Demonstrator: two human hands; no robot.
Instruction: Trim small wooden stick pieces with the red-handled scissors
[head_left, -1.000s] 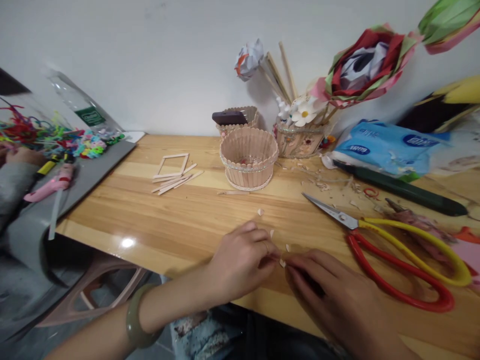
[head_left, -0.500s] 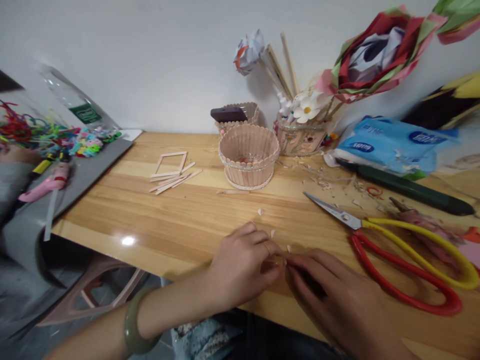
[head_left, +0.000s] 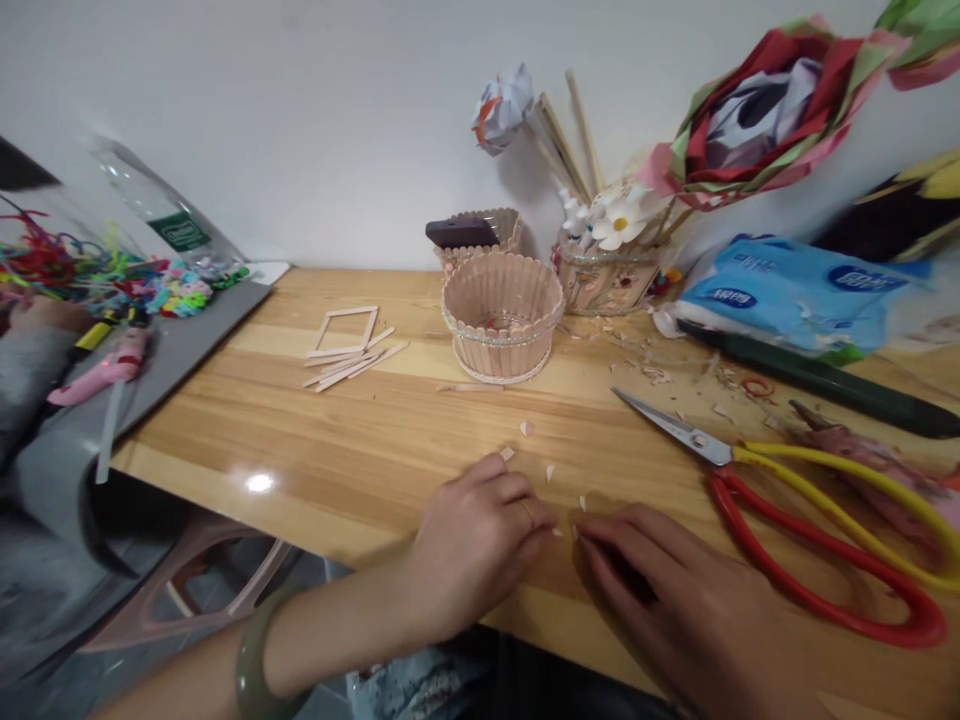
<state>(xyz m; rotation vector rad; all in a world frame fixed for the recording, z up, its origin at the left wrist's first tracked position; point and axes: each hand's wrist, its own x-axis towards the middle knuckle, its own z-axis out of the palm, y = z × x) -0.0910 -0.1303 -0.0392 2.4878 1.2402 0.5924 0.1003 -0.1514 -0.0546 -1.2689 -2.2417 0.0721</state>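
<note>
Scraps (head_left: 526,428) lie cut but unjoined, I'd judge, near the left hand (head_left: 480,540) and right hand (head_left: 682,600), fingers drawn narrow, whatever they grip impossible to tell. The round basket (head_left: 502,352) holds something reddish (head_left: 492,323); behind, a phone (head_left: 461,233) rests in a holder (head_left: 512,240), and the far-right pot (head_left: 604,287) carries flowers (head_left: 617,222).

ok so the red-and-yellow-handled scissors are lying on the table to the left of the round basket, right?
Not quite: the red-and-yellow-handled scissors are lying on the table to the right of the round basket, as the head view shows.
</note>
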